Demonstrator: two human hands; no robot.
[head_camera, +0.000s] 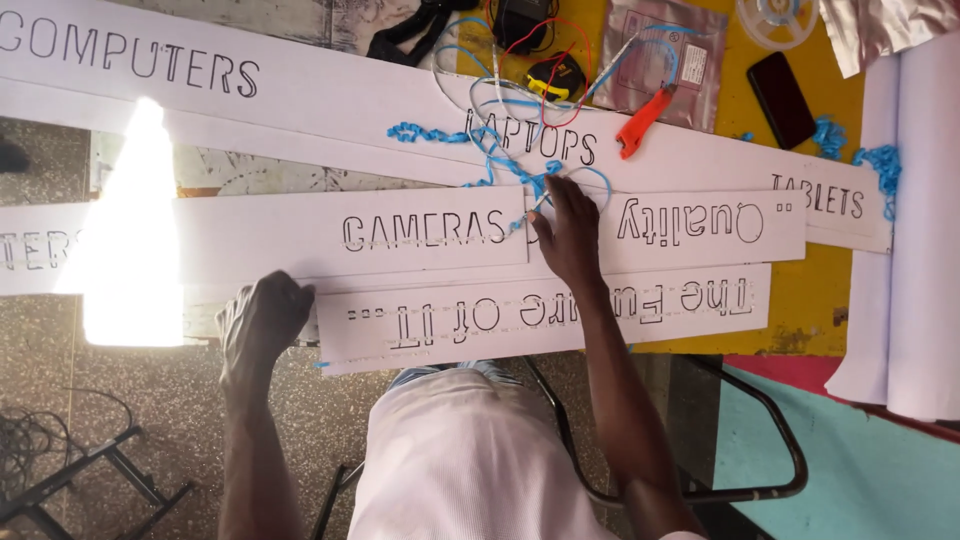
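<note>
- Left hand (265, 320): curled closed over the left end of the nearest white stencil strip (545, 312), gripping its edge where it overhangs the yellow table (815, 300).
- Right hand (568, 232): reaching forward, fingers bent and pinched on the clear LED strip (590, 180) at the gap between the two middle boards. How tight the pinch is can't be read (fingertips are partly hidden).
- LED strip loops up from that pinch across the cut-letter boards, tangled with blue backing-tape scraps (440, 135).
- Middle row: one white board with cut-out letters (300, 235) left of the right hand, another (700, 225) to its right, ends nearly touching.
- Longer white boards (330, 95) lie beyond, angled across the table.
- Far edge of table: orange-handled cutter (643, 120), black phone (782, 98), foil bag (665, 60), wires.
- Rolled white sheet (915, 230) on the right side.
- Bright glare patch on the left, washes out detail there.
</note>
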